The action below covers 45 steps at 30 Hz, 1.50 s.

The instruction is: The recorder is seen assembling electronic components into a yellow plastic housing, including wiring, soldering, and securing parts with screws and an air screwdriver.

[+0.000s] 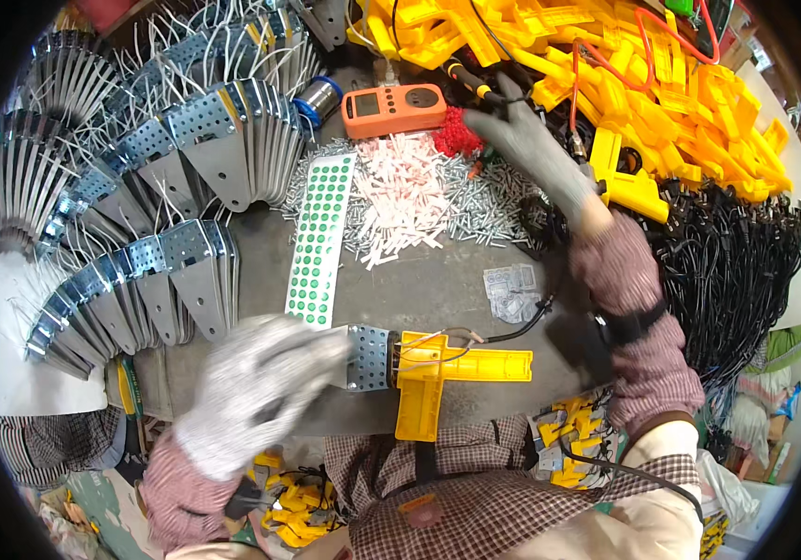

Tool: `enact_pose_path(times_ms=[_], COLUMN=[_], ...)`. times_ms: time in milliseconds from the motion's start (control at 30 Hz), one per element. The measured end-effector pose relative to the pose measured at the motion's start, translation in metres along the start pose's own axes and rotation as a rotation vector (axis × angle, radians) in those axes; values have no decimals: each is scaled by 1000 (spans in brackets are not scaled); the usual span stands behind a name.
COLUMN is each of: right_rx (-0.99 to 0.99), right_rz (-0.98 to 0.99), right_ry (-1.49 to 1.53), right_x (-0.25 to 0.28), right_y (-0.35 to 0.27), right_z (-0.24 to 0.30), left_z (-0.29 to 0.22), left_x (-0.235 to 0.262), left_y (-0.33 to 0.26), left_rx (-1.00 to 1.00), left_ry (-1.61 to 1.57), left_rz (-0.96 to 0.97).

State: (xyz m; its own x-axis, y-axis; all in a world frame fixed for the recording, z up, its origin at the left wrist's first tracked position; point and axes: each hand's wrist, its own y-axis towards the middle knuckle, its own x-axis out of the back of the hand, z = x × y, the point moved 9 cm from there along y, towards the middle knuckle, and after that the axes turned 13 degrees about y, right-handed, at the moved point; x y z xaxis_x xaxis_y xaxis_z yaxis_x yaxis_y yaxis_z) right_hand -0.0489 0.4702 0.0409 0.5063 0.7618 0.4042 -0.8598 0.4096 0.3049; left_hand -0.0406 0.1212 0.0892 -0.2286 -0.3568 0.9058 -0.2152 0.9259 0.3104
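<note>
My left hand [265, 378], in a white glove, is smeared by motion. It overlaps the left end of a perforated metal plate [369, 357]; whether it grips the plate is unclear. The plate meets a yellow plastic housing [424, 383] with thin wires and a black cable, lying at the table's front edge. My right hand [531, 149], in a grey glove, reaches to the back with fingers apart. Its fingertips are beside a pile of small red parts [457, 133] and just below a black and yellow pen-shaped tool [471, 82].
An orange multimeter [394, 109] stands behind heaped white sleeves [403, 196] and screws [484, 201]. A sheet of green round stickers [321, 243] lies left of them. Fanned metal plates [223, 159] fill the left; yellow housings [662, 103] and black cables [727, 271] crowd the right.
</note>
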Motion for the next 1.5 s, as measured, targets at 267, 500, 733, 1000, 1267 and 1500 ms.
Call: enact_pose_path(times_ms=[267, 500, 733, 1000, 1267, 1500], right_rx=[476, -405, -438, -460, -429, -421], right_rz=[-293, -238, -177, -160, -147, -110], right_ry=[-217, 1019, 757, 756, 704, 723], right_x=[20, 1, -29, -28, -27, -24], right_y=[-19, -90, -87, -89, -86, -86], right_z=[80, -14, -5, -11, -6, -13], left_z=[26, 20, 10, 8, 11, 10], left_x=[-76, -102, -111, -107, -107, -107], left_y=[16, 19, 18, 29, 33, 36], left_rx=[328, 253, 101, 86, 192, 166], left_ry=[-784, -895, -805, -712, -674, -637], left_rz=[-344, -129, -42, -3, -49, -91])
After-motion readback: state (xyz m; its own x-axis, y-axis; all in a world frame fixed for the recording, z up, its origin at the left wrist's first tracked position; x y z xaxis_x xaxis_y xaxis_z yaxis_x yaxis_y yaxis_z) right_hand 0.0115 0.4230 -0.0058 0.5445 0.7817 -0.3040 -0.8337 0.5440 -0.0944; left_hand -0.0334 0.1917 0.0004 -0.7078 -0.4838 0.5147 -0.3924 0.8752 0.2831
